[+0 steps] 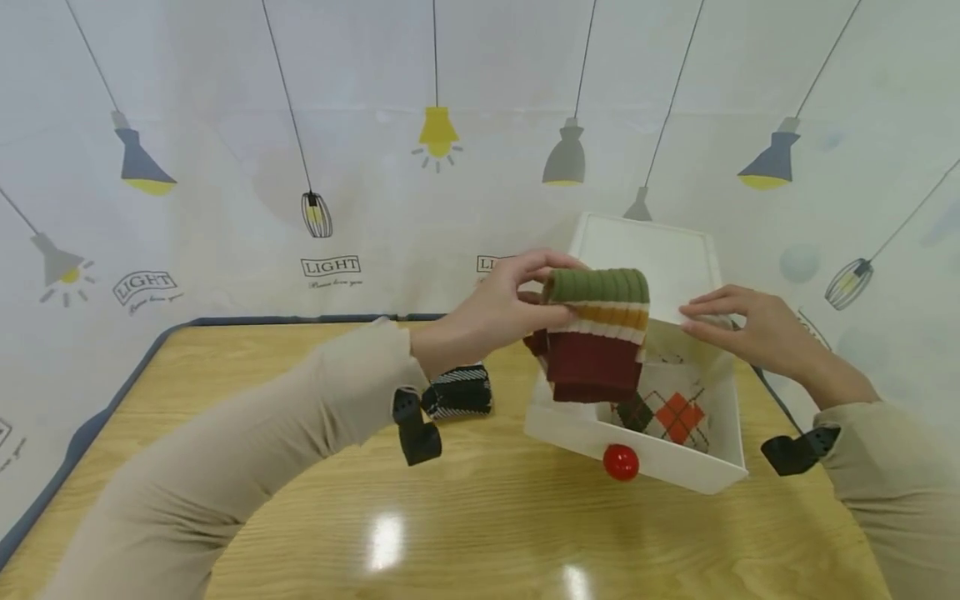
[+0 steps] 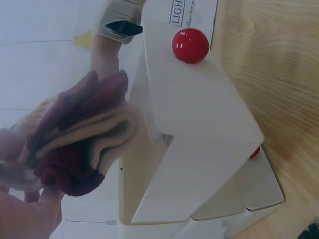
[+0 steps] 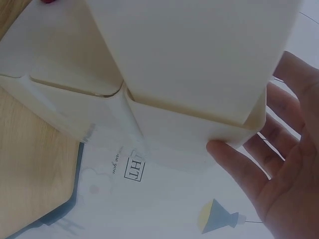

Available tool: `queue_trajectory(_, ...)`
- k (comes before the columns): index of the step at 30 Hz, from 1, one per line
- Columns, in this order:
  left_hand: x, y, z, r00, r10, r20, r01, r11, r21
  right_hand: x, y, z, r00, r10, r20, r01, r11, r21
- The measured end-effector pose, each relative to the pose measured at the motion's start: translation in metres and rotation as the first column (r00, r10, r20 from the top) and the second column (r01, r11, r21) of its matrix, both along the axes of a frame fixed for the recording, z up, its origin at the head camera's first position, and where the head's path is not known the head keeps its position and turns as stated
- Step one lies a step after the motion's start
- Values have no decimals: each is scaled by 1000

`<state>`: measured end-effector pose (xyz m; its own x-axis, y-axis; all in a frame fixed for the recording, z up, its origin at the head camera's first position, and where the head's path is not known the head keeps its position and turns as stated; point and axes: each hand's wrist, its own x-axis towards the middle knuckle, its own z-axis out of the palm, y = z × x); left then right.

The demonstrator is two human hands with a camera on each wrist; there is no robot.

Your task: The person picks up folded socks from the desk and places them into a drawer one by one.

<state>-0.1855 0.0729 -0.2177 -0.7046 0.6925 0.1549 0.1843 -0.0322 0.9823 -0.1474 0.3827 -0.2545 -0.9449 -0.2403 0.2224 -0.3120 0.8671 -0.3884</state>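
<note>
In the head view my left hand (image 1: 501, 304) pinches a folded pair of ribbed socks (image 1: 597, 358), banded green, white, orange and maroon. The socks hang above the left part of a white box (image 1: 637, 446). A white lid (image 1: 648, 258) stands raised at the box's back. With thumb and fingers, my right hand (image 1: 757, 329) holds the lid's right edge, close to the box's back right corner. Inside the box lies an argyle sock (image 1: 678, 421) with red and dark diamonds. The right wrist view shows the right thumb (image 3: 237, 167) against a white panel near a corner.
A folded black-and-white patterned textile (image 1: 461, 392) lies on the wooden table (image 1: 315, 517), left of the box. A shiny red ball (image 1: 621, 462) shows at the box's front. Behind the table hangs a pale backdrop (image 1: 240, 167) printed with lamps.
</note>
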Motion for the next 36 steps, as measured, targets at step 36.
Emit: queue_trajectory(36, -22, 58, -22, 890, -215, -401, -85, 787, -611, -2, 1, 1, 1000, 19, 1, -19, 999, 43)
